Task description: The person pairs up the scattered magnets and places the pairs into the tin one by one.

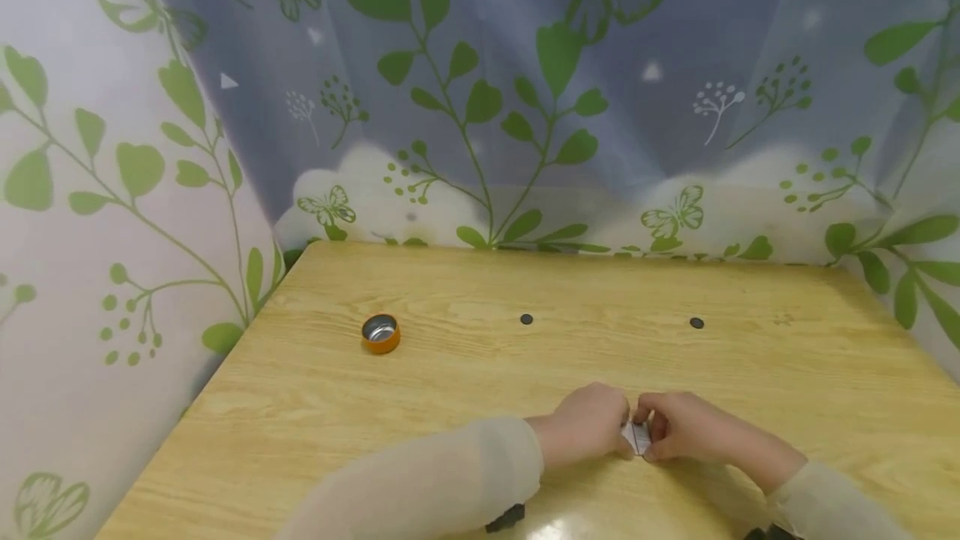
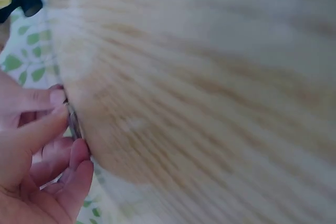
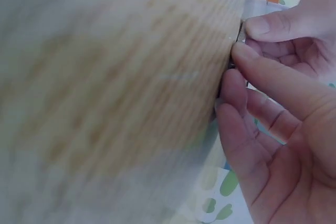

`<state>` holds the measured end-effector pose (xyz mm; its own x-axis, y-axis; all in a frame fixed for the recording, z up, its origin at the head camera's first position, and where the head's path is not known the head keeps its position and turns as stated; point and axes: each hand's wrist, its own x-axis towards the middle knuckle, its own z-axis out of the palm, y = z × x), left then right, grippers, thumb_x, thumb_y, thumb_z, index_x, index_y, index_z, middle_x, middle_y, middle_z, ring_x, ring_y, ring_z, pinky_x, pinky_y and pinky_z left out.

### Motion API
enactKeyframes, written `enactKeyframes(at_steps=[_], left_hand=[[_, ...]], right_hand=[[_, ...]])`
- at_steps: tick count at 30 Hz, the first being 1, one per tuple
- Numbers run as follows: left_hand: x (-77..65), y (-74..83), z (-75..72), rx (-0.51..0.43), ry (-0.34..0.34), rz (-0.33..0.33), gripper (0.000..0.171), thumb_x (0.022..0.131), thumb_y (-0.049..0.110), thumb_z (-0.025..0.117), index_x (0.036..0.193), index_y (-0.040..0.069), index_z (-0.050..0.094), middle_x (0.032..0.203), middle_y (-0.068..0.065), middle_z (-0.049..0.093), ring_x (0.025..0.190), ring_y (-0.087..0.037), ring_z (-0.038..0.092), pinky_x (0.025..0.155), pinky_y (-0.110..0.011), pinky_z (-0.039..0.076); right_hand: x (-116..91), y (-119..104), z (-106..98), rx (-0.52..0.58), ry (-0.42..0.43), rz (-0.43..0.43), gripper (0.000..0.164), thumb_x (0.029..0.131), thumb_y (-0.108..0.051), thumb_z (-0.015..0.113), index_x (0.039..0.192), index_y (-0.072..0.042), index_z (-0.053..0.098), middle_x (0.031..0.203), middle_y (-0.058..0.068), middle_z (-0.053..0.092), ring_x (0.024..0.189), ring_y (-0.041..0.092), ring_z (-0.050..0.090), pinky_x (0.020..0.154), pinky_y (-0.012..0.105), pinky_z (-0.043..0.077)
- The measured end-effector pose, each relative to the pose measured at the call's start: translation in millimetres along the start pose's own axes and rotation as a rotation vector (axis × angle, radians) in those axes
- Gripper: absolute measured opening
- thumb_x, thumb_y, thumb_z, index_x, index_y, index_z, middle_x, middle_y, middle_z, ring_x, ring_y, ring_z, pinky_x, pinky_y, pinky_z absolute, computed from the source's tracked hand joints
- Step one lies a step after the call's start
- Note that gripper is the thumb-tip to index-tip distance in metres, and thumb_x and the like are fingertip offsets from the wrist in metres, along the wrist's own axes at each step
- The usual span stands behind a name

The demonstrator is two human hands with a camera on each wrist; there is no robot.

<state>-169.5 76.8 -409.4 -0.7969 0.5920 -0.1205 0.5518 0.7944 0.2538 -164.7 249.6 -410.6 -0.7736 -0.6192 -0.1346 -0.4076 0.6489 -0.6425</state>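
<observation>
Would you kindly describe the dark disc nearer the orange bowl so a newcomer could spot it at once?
On the wooden table, look past the left hand towards the far edge, where three small things form a loose row. The dark disc is the middle one: unlike the right-hand disc, it has the orange bowl directly to its left.

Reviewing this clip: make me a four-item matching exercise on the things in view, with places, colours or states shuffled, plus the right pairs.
Column one
1. Small bowl
2. Flat piece
3. Two small discs
4. Left sleeve

Column two
A. Pinched between the left hand and right hand
B. Cream, covering a forearm
C. Orange outside, silvery inside
D. Dark, lying apart on the table beyond the hands

Pairs: 1-C, 2-A, 3-D, 4-B
</observation>
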Motion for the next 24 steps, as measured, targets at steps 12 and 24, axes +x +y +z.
enactKeyframes(at_steps=[12,24], left_hand=[[-23.7,-48.8,-22.0,-0.609,-0.005,0.027,0.029,0.083,0.022,0.071,0.108,0.006,0.068,0.081,0.010,0.061,0.072,-0.001,0.055,0.064,-0.017,0.045],[-65.9,-120.2,-30.8,-0.938,0.188,-0.078,0.035,0.090,0.022,0.063,0.120,0.002,0.061,0.117,-0.012,0.060,0.100,-0.020,0.059,0.082,-0.033,0.049]], right_hand=[[-10.9,7.4,-11.3,-0.202,0.089,0.062,0.027,0.071,-0.017,0.080,0.089,-0.008,0.062,0.078,-0.007,0.054,0.069,0.007,0.048,0.060,0.027,0.043],[-12.2,7.6,-8.9,-0.167,0.080,0.168,0.032,0.069,-0.015,0.081,0.089,-0.004,0.060,0.081,-0.003,0.056,0.072,0.011,0.051,0.062,0.028,0.045]])
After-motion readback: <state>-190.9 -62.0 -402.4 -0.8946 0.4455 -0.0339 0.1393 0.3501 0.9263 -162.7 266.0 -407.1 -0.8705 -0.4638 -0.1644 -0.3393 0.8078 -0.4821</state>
